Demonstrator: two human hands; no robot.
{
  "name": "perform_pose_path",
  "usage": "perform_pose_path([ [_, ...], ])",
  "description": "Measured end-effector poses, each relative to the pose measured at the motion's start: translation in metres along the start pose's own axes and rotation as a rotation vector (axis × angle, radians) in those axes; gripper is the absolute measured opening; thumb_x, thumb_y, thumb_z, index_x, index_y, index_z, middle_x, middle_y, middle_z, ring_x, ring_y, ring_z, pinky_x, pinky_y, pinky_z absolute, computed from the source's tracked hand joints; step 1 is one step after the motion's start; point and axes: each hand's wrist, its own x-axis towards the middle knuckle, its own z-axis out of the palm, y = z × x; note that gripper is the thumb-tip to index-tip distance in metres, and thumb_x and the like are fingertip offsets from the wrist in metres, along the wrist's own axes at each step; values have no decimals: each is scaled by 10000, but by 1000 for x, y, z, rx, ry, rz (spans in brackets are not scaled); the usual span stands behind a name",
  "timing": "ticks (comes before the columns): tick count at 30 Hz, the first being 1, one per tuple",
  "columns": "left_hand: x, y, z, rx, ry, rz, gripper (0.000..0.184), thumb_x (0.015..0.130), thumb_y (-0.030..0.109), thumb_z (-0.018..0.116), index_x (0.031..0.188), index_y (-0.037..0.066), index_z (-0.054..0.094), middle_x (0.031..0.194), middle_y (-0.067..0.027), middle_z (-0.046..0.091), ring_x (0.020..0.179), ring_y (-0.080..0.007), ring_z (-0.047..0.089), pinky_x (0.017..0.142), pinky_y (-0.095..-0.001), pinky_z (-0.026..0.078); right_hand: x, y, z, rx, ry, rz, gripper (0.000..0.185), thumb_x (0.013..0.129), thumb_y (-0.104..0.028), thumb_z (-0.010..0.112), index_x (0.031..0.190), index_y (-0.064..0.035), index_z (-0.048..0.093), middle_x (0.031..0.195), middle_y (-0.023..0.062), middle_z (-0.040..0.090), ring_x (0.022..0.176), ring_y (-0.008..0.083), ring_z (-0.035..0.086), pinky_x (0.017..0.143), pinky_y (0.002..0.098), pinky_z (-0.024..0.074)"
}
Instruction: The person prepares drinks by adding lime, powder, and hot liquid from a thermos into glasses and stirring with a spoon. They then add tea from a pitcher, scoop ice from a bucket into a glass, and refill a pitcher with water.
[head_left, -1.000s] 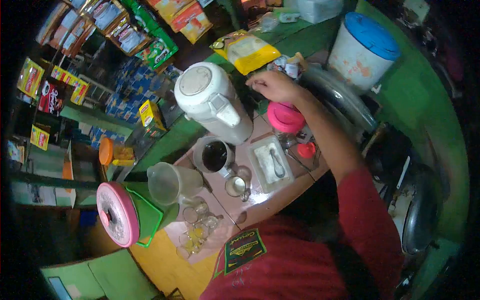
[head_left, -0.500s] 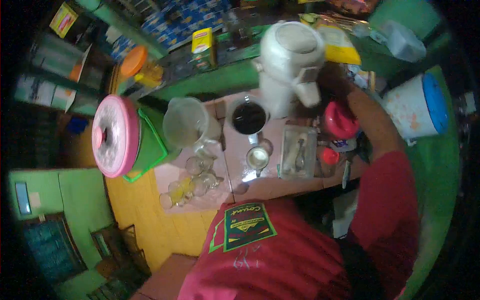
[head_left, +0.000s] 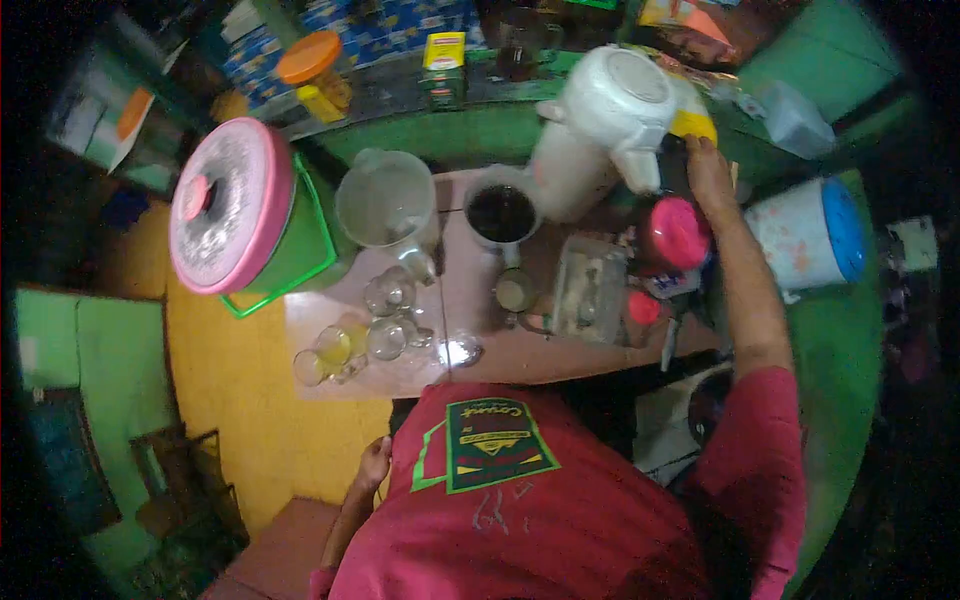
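My right hand [head_left: 709,182] is stretched out past the white thermos jug [head_left: 610,115], its fingers bent round a dark thing I cannot make out, near a yellow packet [head_left: 695,122]. Low beside my body hangs my left hand [head_left: 376,463], apart from the table, fingers loose and nothing seen in them. Below the right hand is a jar with a pink-red lid [head_left: 680,231]. A jug of dark liquid [head_left: 501,214] stands left of the thermos, with a small glass mug [head_left: 515,291] in front of it. Beside that sits a clear plastic box [head_left: 590,290] with utensils.
A clear plastic pitcher [head_left: 385,197] and several glass mugs [head_left: 388,338] occupy the left of the pink table [head_left: 465,365]. Further left is a green bucket with a pink lid [head_left: 235,205]. A yellow box [head_left: 444,70] stands on the ledge; a blue-lidded white bucket [head_left: 800,232] is at right.
My right hand has come into clearer view beside the thermos. My left hand now shows at my side. The head view has shifted; the things on the table keep their places.
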Motion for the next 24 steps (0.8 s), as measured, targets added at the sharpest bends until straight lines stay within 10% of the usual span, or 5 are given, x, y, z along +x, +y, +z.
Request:
perform_pose_path([
  [9, -47, 220, -11, -74, -88, 371, 423, 1031, 337, 455, 1102, -35, 644, 1042, -77, 667, 969, -164, 605, 895, -309, 472, -133, -31, -142, 65, 449, 411, 252, 833, 5, 583, 1057, -47, 687, 998, 172, 697, 911, 341, 670, 811, 408, 521],
  [14, -49, 336, -23, -111, -363, 654, 485, 1010, 346, 493, 1372, 24, 494, 1300, -129, 577, 1178, -218, 547, 1039, -359, 404, -211, -251, -158, 684, 128, 69, 277, 763, 65, 525, 979, -9, 682, 928, 163, 692, 857, 306, 684, 785, 361, 528],
  [19, -56, 307, -40, -170, -1044, 163, 511, 1004, 268, 518, 1439, 45, 369, 1238, -111, 574, 1121, -171, 565, 988, -344, 441, -226, -421, -149, 890, -8, -242, 319, 779, 114, 586, 1073, 1, 636, 953, 129, 662, 842, 254, 663, 726, 325, 539],
  [20, -48, 283, -44, -81, -1078, 353, 485, 1016, 254, 485, 1441, 64, 349, 1168, -94, 572, 1052, -137, 568, 944, -330, 459, -231, -437, -144, 879, -5, -245, 319, 779, 114, 586, 1073, 1, 636, 953, 129, 662, 842, 254, 663, 726, 325, 539],
  [24, -68, 255, -66, -21, -875, 398, 391, 1022, 218, 465, 1378, 67, 410, 1060, -57, 549, 937, -113, 524, 844, -305, 465, -262, -504, -144, 1783, -257, 534, 361, 873, 34, 638, 1218, 8, 538, 899, 30, 629, 792, 77, 591, 688, 236, 501],
])
